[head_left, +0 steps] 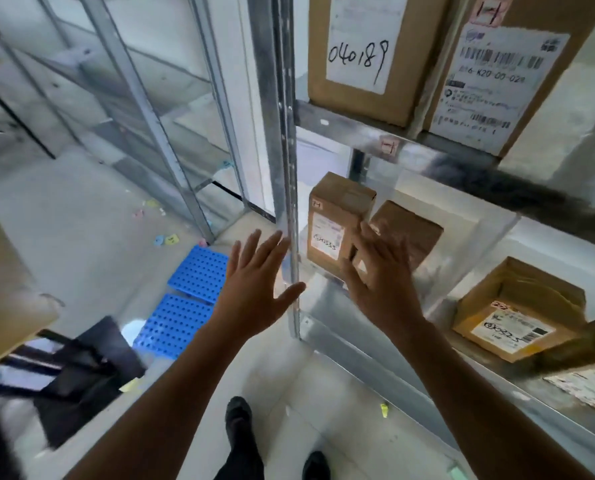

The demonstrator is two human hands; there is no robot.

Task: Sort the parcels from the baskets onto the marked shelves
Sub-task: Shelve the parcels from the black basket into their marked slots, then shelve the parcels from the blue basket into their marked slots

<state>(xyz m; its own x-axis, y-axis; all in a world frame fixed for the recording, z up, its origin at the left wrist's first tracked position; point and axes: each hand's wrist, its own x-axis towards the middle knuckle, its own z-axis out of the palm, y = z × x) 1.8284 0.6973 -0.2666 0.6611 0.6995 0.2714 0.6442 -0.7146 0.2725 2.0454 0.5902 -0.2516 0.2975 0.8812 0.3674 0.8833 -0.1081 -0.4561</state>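
A small upright cardboard parcel (330, 230) stands at the left end of the lower shelf (358, 355), beside a second box (410, 233). The left hand (254, 275) and right hand (375, 275) are spread and empty. The parcel looks light and stiff, so grip its opposite side faces.

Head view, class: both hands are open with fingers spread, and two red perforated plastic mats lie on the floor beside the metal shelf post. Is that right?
No. The head view shows the two perforated plastic mats are blue, not red. The rest stands: the left hand and right hand are open with fingers spread, and the mats lie on the floor beside the metal shelf post.
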